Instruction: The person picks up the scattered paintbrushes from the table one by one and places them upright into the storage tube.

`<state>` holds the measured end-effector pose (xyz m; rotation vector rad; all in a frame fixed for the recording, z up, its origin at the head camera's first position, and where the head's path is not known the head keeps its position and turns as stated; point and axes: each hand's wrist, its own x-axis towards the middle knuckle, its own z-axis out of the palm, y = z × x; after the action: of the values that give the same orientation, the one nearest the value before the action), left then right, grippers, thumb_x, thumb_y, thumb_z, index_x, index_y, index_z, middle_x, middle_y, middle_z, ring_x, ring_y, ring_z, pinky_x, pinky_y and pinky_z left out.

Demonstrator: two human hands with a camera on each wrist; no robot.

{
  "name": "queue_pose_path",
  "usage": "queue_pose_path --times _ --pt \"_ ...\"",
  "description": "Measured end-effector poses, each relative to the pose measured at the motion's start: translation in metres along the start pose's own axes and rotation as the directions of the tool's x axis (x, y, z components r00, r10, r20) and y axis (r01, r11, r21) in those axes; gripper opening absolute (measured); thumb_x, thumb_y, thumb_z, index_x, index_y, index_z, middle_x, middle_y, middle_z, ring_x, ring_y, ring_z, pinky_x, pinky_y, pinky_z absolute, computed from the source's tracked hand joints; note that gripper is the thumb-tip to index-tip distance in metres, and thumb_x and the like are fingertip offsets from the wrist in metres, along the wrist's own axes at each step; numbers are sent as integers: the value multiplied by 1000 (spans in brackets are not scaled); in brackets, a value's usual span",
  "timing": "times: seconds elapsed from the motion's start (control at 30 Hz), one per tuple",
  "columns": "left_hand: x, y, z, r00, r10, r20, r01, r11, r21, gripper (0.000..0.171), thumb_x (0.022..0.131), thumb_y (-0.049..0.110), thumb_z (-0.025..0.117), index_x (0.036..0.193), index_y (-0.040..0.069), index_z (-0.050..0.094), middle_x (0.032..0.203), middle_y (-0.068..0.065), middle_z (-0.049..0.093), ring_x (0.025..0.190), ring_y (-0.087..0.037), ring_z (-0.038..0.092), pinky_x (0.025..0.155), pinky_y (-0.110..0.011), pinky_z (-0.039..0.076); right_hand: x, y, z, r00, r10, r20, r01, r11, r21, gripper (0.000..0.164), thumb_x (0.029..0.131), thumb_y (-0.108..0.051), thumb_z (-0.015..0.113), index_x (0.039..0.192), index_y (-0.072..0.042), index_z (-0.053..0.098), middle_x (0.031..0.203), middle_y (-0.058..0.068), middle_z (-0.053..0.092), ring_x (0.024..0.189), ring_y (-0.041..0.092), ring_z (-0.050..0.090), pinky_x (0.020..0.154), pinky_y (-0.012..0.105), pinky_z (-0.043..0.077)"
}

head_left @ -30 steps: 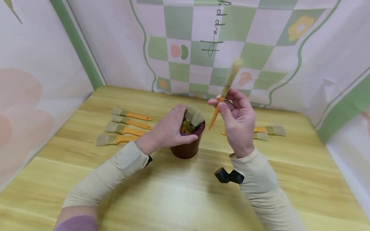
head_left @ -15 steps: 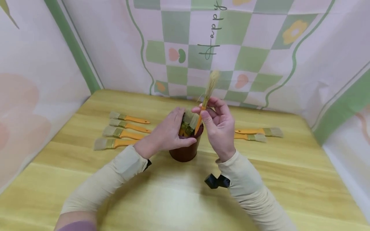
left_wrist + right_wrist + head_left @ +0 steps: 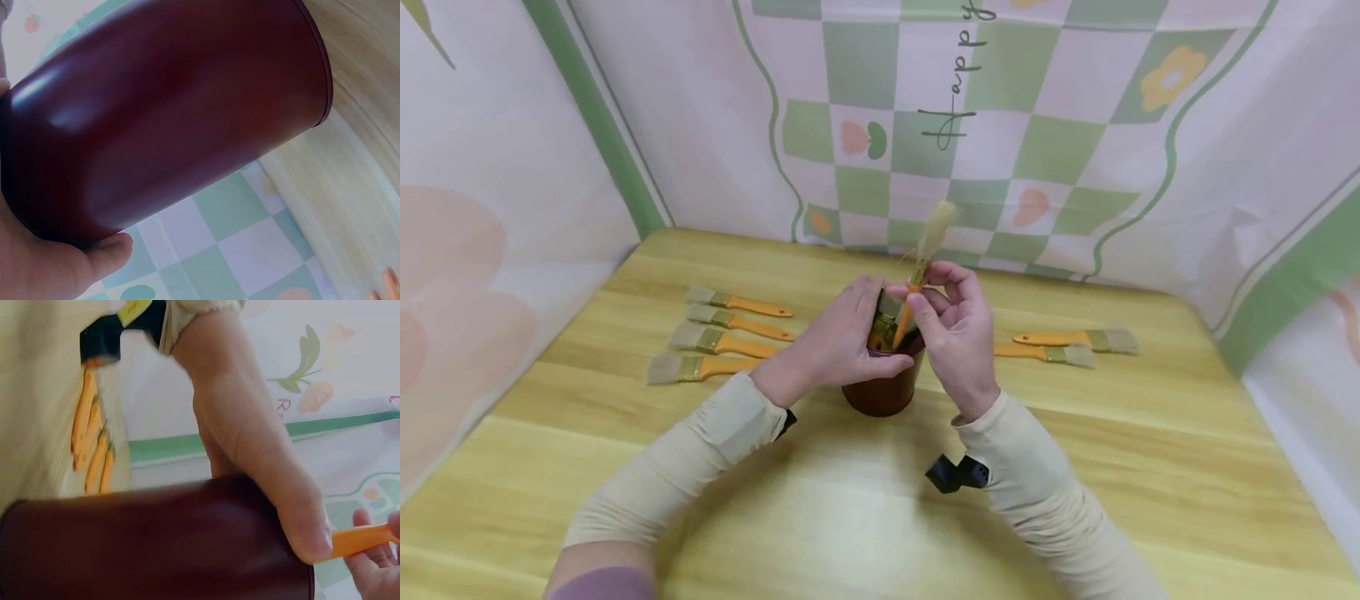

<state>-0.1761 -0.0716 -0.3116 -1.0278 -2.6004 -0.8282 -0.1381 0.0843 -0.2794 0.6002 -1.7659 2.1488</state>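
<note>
In the head view a dark red cylindrical cup [image 3: 878, 393] stands on the table with a flat paintbrush [image 3: 887, 307] in it, bristles up. My left hand [image 3: 827, 337] holds the cup by its rim, thumb on the near side and fingers on the far left side. My right hand [image 3: 961, 342] pinches another paintbrush [image 3: 937, 229] by its orange handle, bristles up. That handle's lower end is inside the cup's mouth. The left wrist view shows the cup's side [image 3: 169, 119] close up. The left thumb partly covers the cup's mouth in the right wrist view.
Several paintbrushes [image 3: 718, 340] lie in a row on the wooden table [image 3: 850, 517], left of the cup. To the right lie two more brushes [image 3: 1060, 338], one partly behind my right hand. A checkered cloth [image 3: 917, 142] hangs behind the table.
My right hand has moved left and down with the paintbrush, from right of the cup to over its mouth, and the handle's end has entered. My left hand has stayed on the cup.
</note>
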Motion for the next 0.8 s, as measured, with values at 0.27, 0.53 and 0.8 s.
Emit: queue_pose_path --times 0.27,0.53,0.8 --pt "-1 0 1 1000 20 -14 -20 1000 -2 74 77 48 72 129 3 47 116 -10 50 100 -20 48 91 -32 45 -3 5 8 998 60 9 -60 998 -12 29 93 8 50 118 -6 44 109 -2 52 98 8 68 91 23 53" --pt "-2 0 1 1000 -6 16 6 1000 -13 72 79 49 70 129 3 45 118 -8 50 100 -18 48 89 -30 47 -4 9 10 998 57 -1 -57 998 -21 29 93 6 51 122 2 45 113 -2 52 101 6 68 88 18 53" --pt "0 -1 1 999 40 -3 -40 999 19 59 80 47 68 116 6 45 106 -7 49 91 -18 45 82 -28 44 -5 14 12 992 126 -22 -126 992 -18 47 90 10 54 135 3 41 115 3 51 105 7 67 87 18 53"
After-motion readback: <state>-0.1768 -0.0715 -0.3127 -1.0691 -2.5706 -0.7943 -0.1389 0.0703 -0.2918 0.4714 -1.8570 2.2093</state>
